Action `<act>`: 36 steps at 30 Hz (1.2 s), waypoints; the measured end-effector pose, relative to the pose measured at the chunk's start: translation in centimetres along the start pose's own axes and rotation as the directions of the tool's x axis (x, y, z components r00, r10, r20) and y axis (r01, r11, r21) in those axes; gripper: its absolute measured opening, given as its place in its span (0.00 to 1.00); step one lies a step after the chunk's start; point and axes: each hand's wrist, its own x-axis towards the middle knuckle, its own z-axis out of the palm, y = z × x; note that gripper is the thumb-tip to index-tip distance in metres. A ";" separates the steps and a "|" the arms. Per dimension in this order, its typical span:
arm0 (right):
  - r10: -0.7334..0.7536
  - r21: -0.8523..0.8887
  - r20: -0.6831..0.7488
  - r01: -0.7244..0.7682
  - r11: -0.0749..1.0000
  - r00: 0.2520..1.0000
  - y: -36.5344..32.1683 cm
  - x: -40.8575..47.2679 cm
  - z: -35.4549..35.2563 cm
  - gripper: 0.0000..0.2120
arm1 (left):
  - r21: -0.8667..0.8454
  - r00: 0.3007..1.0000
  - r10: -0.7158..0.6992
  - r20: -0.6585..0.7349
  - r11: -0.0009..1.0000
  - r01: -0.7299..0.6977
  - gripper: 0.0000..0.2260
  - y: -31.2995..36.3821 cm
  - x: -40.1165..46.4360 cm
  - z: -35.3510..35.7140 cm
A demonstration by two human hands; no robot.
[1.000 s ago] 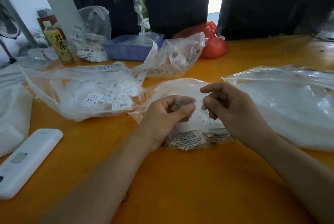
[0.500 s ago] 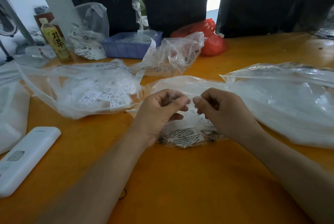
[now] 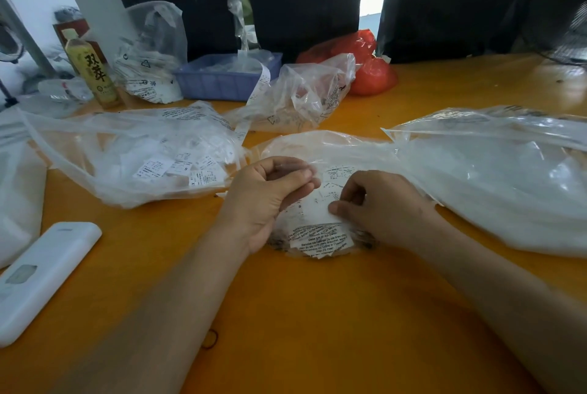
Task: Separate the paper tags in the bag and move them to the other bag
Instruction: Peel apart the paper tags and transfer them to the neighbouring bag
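**Tags held between our two hands, receiving bag off to the left**

We pinch a strip of paper tags (image 3: 320, 203) between both hands above the small bag (image 3: 320, 241) on the orange surface (image 3: 301, 314). Our left hand (image 3: 266, 200) is curled, thumb and fingers pinching the strip's upper end; our right hand (image 3: 378, 206) pinches the lower corner between thumb and forefinger. The strip's long axis runs from the left hand's fingertips down toward the right hand's thumb, slanting slightly. The bag of loose tags (image 3: 133, 155) lies just beyond our left hand, well apart from the right. We judge the left hand is the nearer one for the drop once a tag tears free.
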 end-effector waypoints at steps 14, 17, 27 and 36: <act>0.005 0.442 -0.387 0.181 0.879 0.922 -0.4 -1.8 -1.7 0.04 | -0.027 0.997 -0.077 -0.008 0.997 0.077 0.08 0.8 -0.5 0.3; 0.047 0.602 -0.345 0.182 0.778 0.937 -0.6 -2.0 -2.2 0.07 | -0.148 0.995 -0.094 0.017 0.984 0.095 0.09 0.9 -0.4 0.2; 0.119 0.594 -0.328 0.106 0.798 0.937 0.2 -1.7 -1.9 0.14 | -0.166 0.995 -0.103 0.008 0.981 0.103 0.08 0.8 -0.3 0.1; 0.084 0.638 -0.293 0.129 0.760 0.952 0.1 -2.0 -2.2 0.02 | -0.127 0.996 -0.082 -0.018 0.989 0.079 0.11 0.7 -0.2 -0.1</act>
